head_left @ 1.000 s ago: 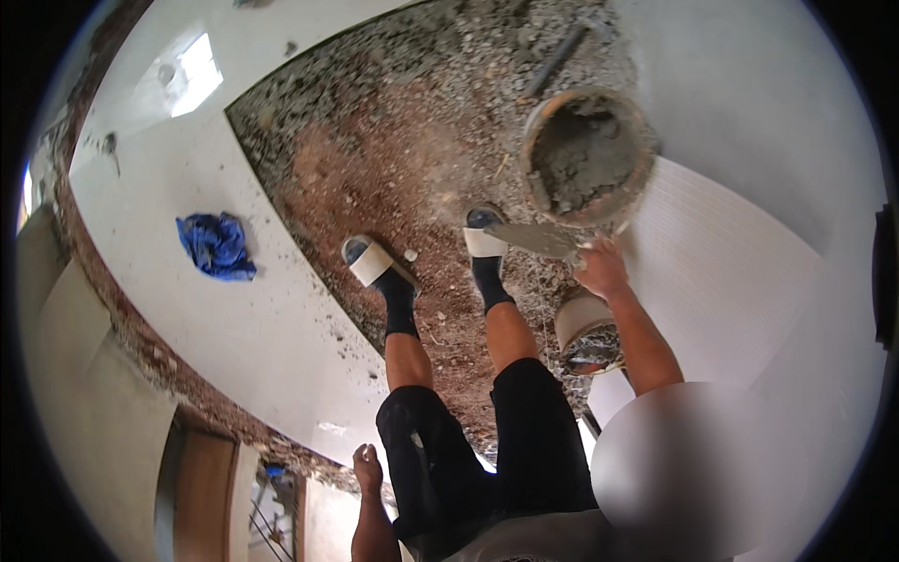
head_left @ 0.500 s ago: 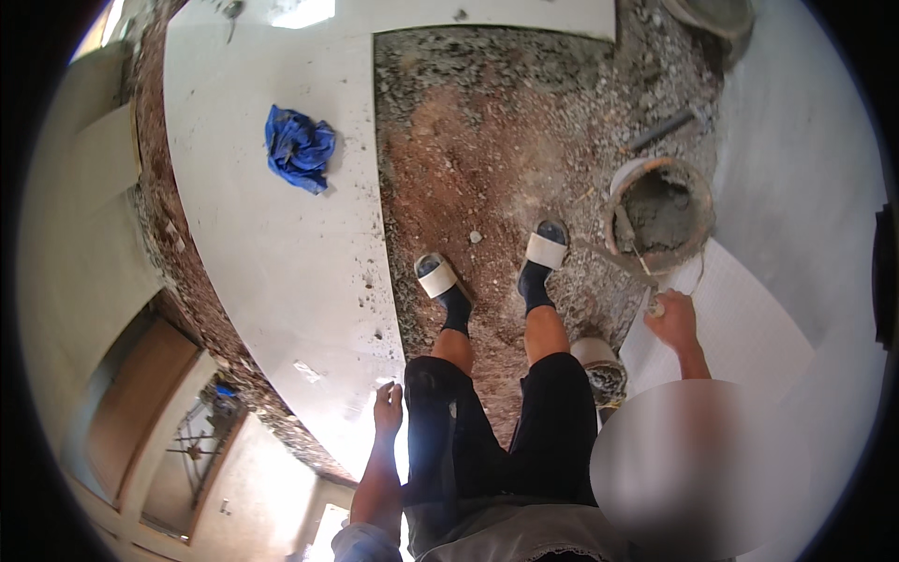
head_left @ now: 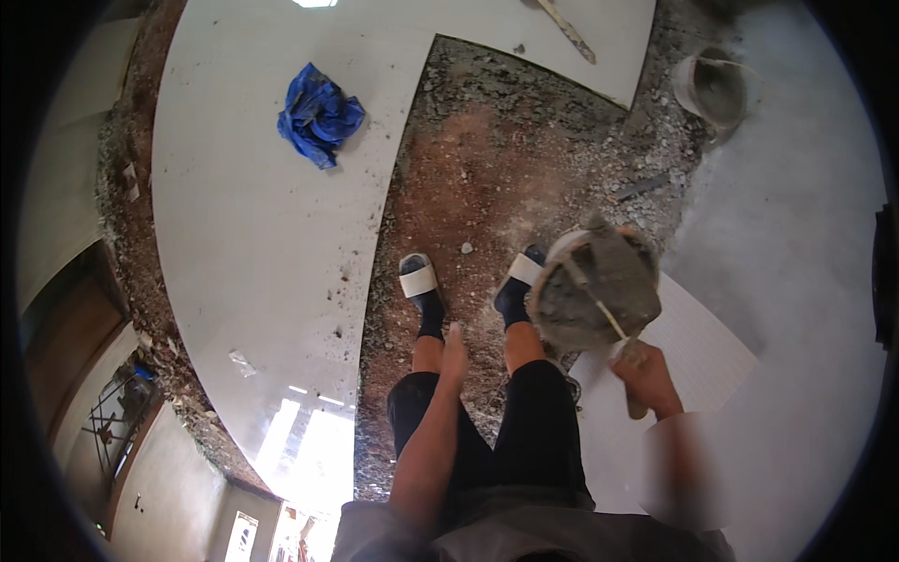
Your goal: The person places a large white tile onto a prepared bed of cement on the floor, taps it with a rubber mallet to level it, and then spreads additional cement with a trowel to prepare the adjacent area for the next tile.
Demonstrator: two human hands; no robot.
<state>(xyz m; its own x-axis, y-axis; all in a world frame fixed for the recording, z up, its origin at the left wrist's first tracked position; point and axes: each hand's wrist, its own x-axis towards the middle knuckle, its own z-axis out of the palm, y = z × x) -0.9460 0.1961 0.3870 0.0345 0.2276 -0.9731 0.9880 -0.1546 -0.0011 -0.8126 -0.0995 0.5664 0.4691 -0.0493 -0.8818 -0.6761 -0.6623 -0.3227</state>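
My right hand (head_left: 646, 377) is closed round a trowel handle (head_left: 637, 408), whose butt shows below my fist. The trowel's thin pale shank (head_left: 609, 317) runs from the fist to the grey mortar (head_left: 585, 304) at the bucket (head_left: 560, 251). Mortar hides most of the blade, and I cannot tell how much lies on it or in the bucket. My left hand (head_left: 455, 358) hangs empty over my thighs, fingers stretched out, touching nothing.
Large pale tiles (head_left: 262, 234) lie at left, with a crumpled blue cloth (head_left: 318, 114). Rough reddish ground (head_left: 487, 169) is under my sandals. Another mortar bucket (head_left: 688, 89), a dark bar (head_left: 641, 187) and a stained stick-like tool (head_left: 567, 30) are farther off. A pale panel (head_left: 702, 337) lies right.
My left hand has swung inward from beside my left leg to over my thighs. The trowel in my right hand has come to the mortar, and the near bucket appears farther left.
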